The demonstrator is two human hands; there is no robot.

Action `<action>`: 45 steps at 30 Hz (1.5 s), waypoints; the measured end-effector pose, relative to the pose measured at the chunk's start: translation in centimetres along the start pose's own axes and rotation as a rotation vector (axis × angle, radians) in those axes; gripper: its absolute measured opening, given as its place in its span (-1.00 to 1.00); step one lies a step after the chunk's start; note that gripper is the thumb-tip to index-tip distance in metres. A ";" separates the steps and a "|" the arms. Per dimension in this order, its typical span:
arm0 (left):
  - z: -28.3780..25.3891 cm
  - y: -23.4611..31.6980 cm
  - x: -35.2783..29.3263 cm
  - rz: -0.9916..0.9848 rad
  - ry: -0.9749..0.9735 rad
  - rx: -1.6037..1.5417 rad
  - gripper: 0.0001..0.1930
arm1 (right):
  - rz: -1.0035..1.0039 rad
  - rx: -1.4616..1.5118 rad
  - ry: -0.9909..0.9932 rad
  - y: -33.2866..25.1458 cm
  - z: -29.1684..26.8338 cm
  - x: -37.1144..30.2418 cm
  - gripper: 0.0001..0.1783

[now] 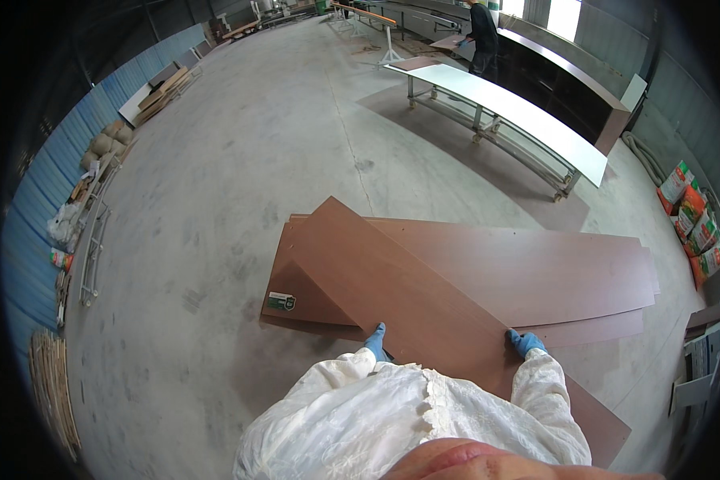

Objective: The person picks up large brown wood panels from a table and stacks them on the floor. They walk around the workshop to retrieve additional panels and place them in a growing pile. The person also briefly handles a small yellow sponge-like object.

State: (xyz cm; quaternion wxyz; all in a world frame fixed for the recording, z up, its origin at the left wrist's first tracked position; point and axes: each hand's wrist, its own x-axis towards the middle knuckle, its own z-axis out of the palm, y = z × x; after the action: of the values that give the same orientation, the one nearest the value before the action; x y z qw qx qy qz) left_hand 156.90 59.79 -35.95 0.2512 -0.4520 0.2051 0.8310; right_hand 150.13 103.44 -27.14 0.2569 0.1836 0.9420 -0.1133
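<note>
- The upper brown panel [412,292] lay right at my hands, between them and stretching toward 11 o'clock, its long axis running from 10 to 4 o'clock.
- That line crossed the brown panel stack [536,260], whose own length ran roughly 9 to 3; this angle between them was what I judged mattered most.
- The panel's far corner poked past the stack's 12 o'clock edge; I couldn't tell whether its underside was touching the stack.
- My left hand [378,342] was nearer the 10 o'clock end, gripping the near long edge, thumb up, fingers hidden.
- My right hand [526,342] was nearer the 4 o'clock end, closed around the opposite long edge.
- So the hands stood well apart, at about 9 and 3 from each other, both clamped on that panel.
- My left forearm came in from 8 o'clock, my right from 5.
</note>
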 end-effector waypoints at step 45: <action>-3.8 0.0 -0.3 -0.083 -0.133 0.073 -0.09 | 0.001 -0.002 0.010 0.7 3.4 -2.2 -0.12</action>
State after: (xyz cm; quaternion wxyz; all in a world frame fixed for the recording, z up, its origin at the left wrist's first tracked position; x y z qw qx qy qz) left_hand 159.48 57.55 -37.63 0.3147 -0.3944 0.1995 0.8400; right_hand 153.63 102.44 -28.92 0.2526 0.1842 0.9433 -0.1114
